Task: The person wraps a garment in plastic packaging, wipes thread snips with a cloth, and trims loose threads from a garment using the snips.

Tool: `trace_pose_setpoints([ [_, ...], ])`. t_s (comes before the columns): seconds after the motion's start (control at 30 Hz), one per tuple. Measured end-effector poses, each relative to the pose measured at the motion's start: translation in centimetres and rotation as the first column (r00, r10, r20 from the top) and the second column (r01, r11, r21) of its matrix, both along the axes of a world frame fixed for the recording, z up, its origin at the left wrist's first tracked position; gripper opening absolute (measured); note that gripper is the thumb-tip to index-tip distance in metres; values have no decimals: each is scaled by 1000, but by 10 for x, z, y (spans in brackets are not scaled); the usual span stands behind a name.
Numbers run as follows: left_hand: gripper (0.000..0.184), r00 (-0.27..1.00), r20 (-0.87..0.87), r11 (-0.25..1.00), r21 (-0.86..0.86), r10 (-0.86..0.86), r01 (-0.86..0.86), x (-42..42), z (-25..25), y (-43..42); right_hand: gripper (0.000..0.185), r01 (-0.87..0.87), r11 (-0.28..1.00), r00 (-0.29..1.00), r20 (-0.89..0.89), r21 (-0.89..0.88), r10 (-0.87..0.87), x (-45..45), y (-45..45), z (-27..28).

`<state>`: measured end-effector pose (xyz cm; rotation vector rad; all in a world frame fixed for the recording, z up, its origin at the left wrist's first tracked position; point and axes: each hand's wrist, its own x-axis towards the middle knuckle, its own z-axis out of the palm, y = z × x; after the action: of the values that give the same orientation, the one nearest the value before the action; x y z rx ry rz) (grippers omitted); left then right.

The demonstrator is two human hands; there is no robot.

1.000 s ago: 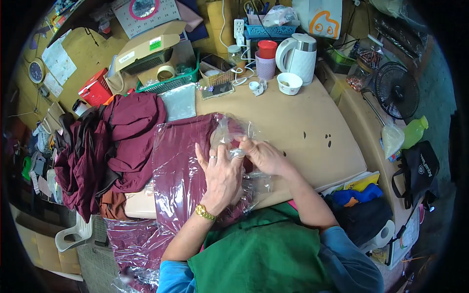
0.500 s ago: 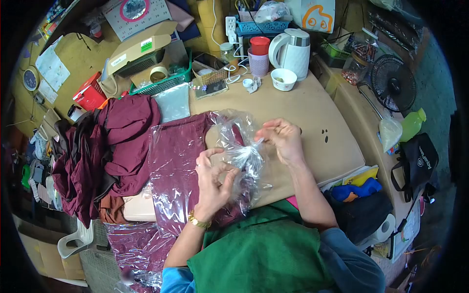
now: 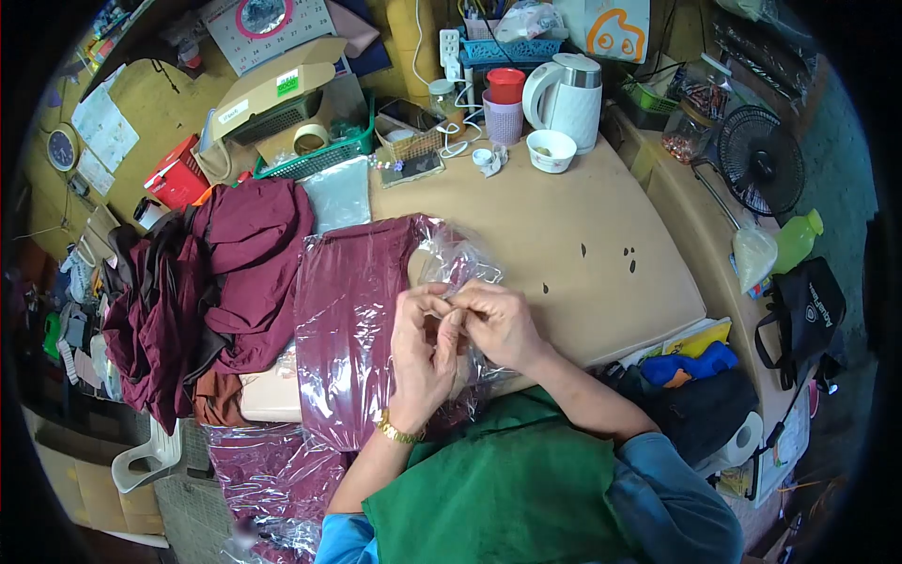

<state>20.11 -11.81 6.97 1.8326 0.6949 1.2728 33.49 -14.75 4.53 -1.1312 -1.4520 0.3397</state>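
Note:
A clear plastic bag (image 3: 467, 252) with folded maroon cloth (image 3: 352, 310) inside lies in front of me on the table. My left hand (image 3: 421, 343), a gold watch (image 3: 400, 428) on its wrist, has its fingers closed at the bunched loose end of the bag. Right against it, my right hand (image 3: 500, 324) pinches the same gathered plastic. The fingertips meet over the bag's neck, so the exact spot they grip is hidden.
A maroon cloth heap (image 3: 249, 244) lies to the left, beside flat clear bags (image 3: 338, 195). Behind stand a green basket (image 3: 315, 162), a white kettle (image 3: 573, 105) and a white bowl (image 3: 552, 150). More bagged maroon cloth (image 3: 272, 470) sits lower left; a fan (image 3: 759, 160) stands right.
My right hand has moved left and down to meet my left hand. The left fingers, spread before, have closed at the bag's gathered end, which now sits lower between both hands.

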Motion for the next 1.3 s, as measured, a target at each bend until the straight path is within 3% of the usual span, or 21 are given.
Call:
trace_pose_setpoints([
  [0.03,5,1000,0,1000,-1,-1,1,2,-6,-3,7,-59,996,963,-265,-61,41,-1,1,-5],
  [0.07,9,999,32,991,-135,-9,13,3,-9,-5,7,-57,997,963,-267,-61,38,1,-1,-7],
  [0.1,16,998,67,964,-263,-12,29,4,-12,-5,9,-110,985,906,-421,-130,45,6,-4,-6],
  [0.13,16,997,71,964,-263,-13,31,5,-23,-1,13,-175,966,825,-564,-192,37,10,-6,-5],
  [0.2,32,1000,2,992,-121,-26,26,6,-42,7,19,-172,969,823,-566,-178,42,13,-6,-14],
  [0.27,27,999,37,987,-159,13,-7,9,-40,8,14,-163,958,868,-496,-234,27,16,-9,-13],
  [0.3,25,1000,-24,988,-151,14,-17,6,-40,11,14,-164,958,867,-497,-237,26,16,-13,-5],
  [0.37,15,999,-40,982,-185,23,-30,2,-38,18,13,61,989,998,35,-133,-57,19,-22,16],
  [0.4,15,999,-38,982,-186,26,-33,1,-37,21,13,59,989,998,38,-134,-54,24,-23,15],
  [0.47,12,998,-18,968,-243,59,-62,-3,-35,23,13,132,983,903,424,-130,-65,35,-30,12],
  [0.5,12,996,-46,979,-188,71,-78,-4,-34,24,9,174,976,880,465,-129,-95,36,-33,15],
  [0.63,11,981,-190,988,-142,34,-62,-2,-28,19,7,188,982,879,447,-5,-166,24,-37,33],
  [0.7,13,995,-101,985,-171,-8,-9,-1,-27,18,8,146,947,985,136,-287,-111,20,-37,32],
  [0.73,13,995,-100,986,-166,-7,-10,-1,-27,18,8,146,948,984,136,-282,-111,24,-35,29],
  [0.8,16,998,8,961,-268,-65,65,-2,-29,18,7,-82,821,993,-112,-566,22,35,-33,19],
  [0.83,16,998,7,962,-267,-64,63,-2,-32,18,7,-84,821,993,-113,-565,24,39,-34,20],
  [0.9,23,998,30,952,-299,-63,69,-3,-39,19,9,52,871,965,248,-488,82,44,-34,26],
  [1.03,21,999,-10,952,-303,-35,31,-1,-29,16,7,41,940,975,218,-338,36,41,-35,33],
  [1.1,19,999,-42,957,-288,-28,14,1,-25,13,8,46,996,993,114,-77,-38,30,-35,34],
  [1.23,14,997,-73,981,-192,-17,3,2,-20,9,8,32,999,978,207,-29,-26,27,-29,38],
  [1.3,16,975,-223,1000,9,7,-5,0,-17,9,4,-50,997,998,26,-61,51,29,-20,25],
])
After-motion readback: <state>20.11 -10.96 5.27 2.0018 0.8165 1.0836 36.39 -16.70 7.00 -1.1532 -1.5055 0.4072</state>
